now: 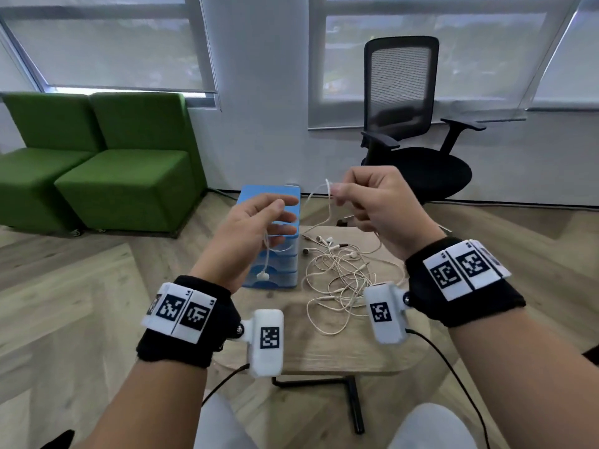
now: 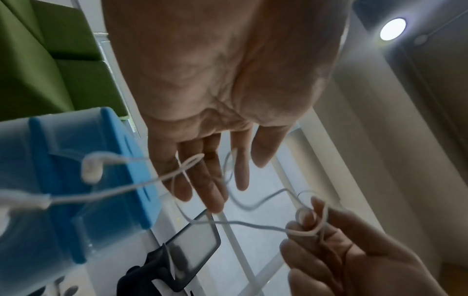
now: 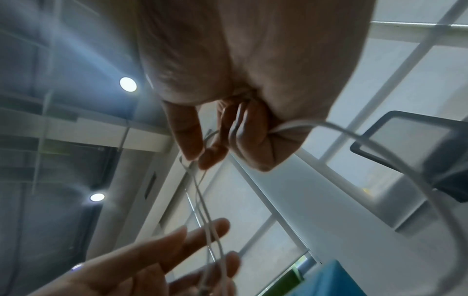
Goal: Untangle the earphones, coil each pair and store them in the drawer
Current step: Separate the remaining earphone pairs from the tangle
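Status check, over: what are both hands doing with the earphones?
Left hand open, white cable looped over straight fingers. Right hand pinches the same cable. Remaining tangle on table beside blue drawer unit. Nothing blocking.

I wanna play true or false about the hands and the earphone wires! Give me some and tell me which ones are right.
1. The right hand pinches a white earphone cable. True.
2. The left hand is a tight fist. False: its fingers are stretched out, with the cable looped round them and an earbud dangling below.
3. A tangled pile of earphones lies on the wooden table. True.
4. The drawer unit is red. False: it is blue.
5. The office chair has someone sitting in it. False: nobody sits there.
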### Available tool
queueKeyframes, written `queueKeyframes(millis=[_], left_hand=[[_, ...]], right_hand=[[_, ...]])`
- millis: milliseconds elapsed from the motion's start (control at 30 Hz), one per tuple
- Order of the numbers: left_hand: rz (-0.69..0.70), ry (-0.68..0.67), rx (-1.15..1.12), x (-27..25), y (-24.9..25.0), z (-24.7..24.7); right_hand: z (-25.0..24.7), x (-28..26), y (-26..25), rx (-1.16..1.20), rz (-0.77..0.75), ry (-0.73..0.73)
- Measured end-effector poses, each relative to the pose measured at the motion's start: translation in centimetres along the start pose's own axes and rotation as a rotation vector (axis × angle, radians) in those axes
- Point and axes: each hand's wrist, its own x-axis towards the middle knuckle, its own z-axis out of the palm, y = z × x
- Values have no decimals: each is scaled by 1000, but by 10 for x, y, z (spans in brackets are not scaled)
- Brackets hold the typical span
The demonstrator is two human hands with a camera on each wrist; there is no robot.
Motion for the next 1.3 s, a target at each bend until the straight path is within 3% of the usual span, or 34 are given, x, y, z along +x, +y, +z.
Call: queueKeyframes(millis=[167,267,333,467,567,733,833,933,1133,1300], left_hand=[[-14,-132,288,-6,26,14],[-1,-75,437,-6,39,22],[91,-36,440,-4,49,29],[210,-157,293,5,58,37],[181,-220,123,9,57,37],[147,-236,119,7,55,33],[122,-228,-9,4,56,27],[128,-241,-126,3,61,18],[151,-268,-125,-2,64,17],[144,-254,-394,-4,73,4]], right_hand=[[-7,-1,-30,-235,-144,-84],[-11,2,-38,-444,-190,-111],[-11,3,-42,-511,-205,-126],[-8,5,-46,-555,-319,-83],[-10,9,-44,-530,-342,-18],[-19,14,-29,-516,-356,151],[-32,17,-14,-533,-293,239],[-41,20,7,-627,-199,214],[-47,26,33,-678,-122,215],[-56,22,50,-612,-53,292]])
